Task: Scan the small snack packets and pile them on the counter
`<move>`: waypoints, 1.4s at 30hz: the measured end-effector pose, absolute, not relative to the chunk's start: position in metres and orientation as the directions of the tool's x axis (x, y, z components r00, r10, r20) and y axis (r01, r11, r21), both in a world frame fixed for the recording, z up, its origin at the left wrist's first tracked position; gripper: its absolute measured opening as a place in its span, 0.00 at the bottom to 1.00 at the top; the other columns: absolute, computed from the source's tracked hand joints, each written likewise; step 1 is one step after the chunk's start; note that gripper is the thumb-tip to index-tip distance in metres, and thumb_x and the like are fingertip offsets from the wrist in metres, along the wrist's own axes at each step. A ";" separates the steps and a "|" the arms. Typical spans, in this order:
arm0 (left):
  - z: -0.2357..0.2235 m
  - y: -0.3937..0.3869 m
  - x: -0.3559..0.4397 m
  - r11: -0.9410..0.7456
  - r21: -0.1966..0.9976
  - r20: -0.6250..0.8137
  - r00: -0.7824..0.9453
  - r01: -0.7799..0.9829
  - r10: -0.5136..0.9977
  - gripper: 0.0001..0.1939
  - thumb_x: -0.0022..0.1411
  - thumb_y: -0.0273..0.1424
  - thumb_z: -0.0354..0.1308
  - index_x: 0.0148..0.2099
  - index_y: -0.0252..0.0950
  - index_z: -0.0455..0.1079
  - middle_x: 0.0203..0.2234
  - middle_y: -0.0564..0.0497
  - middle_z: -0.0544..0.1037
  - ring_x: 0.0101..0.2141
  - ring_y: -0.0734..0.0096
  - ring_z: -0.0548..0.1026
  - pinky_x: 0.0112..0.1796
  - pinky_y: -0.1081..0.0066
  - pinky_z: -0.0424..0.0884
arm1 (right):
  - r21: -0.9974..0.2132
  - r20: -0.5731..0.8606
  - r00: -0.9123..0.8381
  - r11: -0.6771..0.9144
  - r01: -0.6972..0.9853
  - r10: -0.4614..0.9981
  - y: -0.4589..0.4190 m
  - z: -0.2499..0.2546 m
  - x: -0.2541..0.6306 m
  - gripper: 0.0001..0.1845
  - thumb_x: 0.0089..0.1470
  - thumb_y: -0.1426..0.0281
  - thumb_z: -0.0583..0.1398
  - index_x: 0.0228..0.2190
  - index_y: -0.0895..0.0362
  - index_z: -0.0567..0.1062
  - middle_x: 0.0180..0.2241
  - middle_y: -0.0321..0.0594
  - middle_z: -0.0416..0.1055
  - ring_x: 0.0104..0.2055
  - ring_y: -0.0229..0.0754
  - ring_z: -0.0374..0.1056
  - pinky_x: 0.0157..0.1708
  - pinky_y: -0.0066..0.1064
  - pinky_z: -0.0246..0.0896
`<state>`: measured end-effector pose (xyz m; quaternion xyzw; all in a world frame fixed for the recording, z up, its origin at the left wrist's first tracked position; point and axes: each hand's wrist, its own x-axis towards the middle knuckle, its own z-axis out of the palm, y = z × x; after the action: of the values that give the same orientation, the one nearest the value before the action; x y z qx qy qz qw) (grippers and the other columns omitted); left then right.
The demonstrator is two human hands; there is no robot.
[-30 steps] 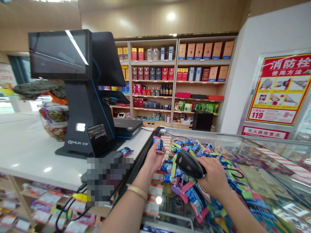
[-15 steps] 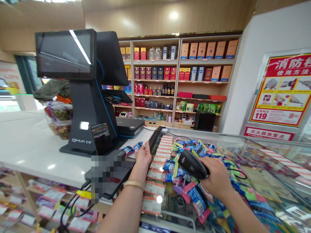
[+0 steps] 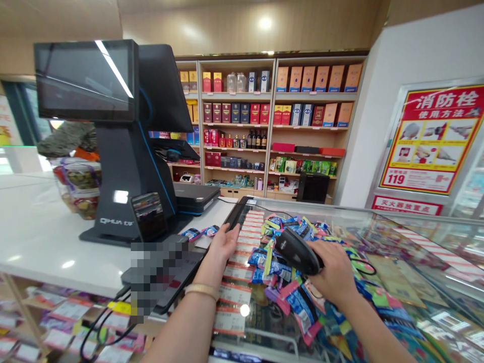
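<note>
My right hand (image 3: 335, 269) is wrapped round a black handheld barcode scanner (image 3: 297, 250), its head pointing left over a heap of small packets. The packets (image 3: 302, 307) are blue with pink, green and purple ends and are piled on the glass counter. My left hand (image 3: 221, 248) hovers palm up at the seam between the glass and the white counter. Its fingers are loosely bent and apart, with nothing visible in them. Just left of it, two blue packets (image 3: 210, 231) lie on the white counter.
A black two-screen checkout terminal (image 3: 117, 181) stands on the white counter (image 3: 45, 242). Before it is a dark, partly blurred flat device (image 3: 177, 282) with cables. Price labels (image 3: 236, 297) line the glass counter's left edge. Shelves of boxes (image 3: 238, 113) stand behind.
My left hand has moved right, away from the two packets on the white counter, toward the heap. The scanner stays over the heap in my right hand. The view has shifted slightly right.
</note>
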<state>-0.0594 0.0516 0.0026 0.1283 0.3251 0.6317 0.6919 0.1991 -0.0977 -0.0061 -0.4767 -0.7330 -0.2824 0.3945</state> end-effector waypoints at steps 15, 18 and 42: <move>-0.012 0.022 -0.043 -0.206 0.932 0.072 0.406 0.297 0.911 0.20 0.32 0.26 0.73 0.34 0.33 0.79 0.16 0.57 0.70 0.18 0.76 0.66 0.20 0.76 0.59 | 0.065 0.834 -0.259 0.379 0.923 0.487 -0.095 -0.008 0.203 0.17 0.44 0.71 0.58 0.40 0.56 0.74 0.35 0.40 0.75 0.37 0.44 0.68 0.39 0.34 0.54; -0.006 0.017 -0.044 -0.097 0.972 0.012 0.364 0.215 0.931 0.20 0.32 0.24 0.73 0.34 0.33 0.78 0.15 0.58 0.69 0.17 0.76 0.65 0.19 0.77 0.59 | 0.031 0.835 -0.230 0.375 0.926 0.500 -0.096 -0.008 0.201 0.16 0.45 0.71 0.57 0.40 0.56 0.74 0.35 0.41 0.75 0.37 0.44 0.68 0.39 0.35 0.53; 0.010 0.010 -0.024 0.040 0.723 0.173 0.236 -0.689 0.956 0.13 0.46 0.21 0.69 0.29 0.33 0.66 0.26 0.52 0.78 0.27 0.75 0.75 0.33 0.73 0.73 | -0.051 0.819 -0.179 0.380 0.923 0.545 -0.101 -0.004 0.193 0.14 0.48 0.70 0.56 0.38 0.56 0.74 0.34 0.42 0.75 0.36 0.45 0.68 0.40 0.37 0.53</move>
<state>-0.0238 0.0102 0.0100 0.3633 0.1835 0.5900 0.6973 0.1925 -0.1009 -0.0037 -0.5030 -0.7299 -0.2384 0.3967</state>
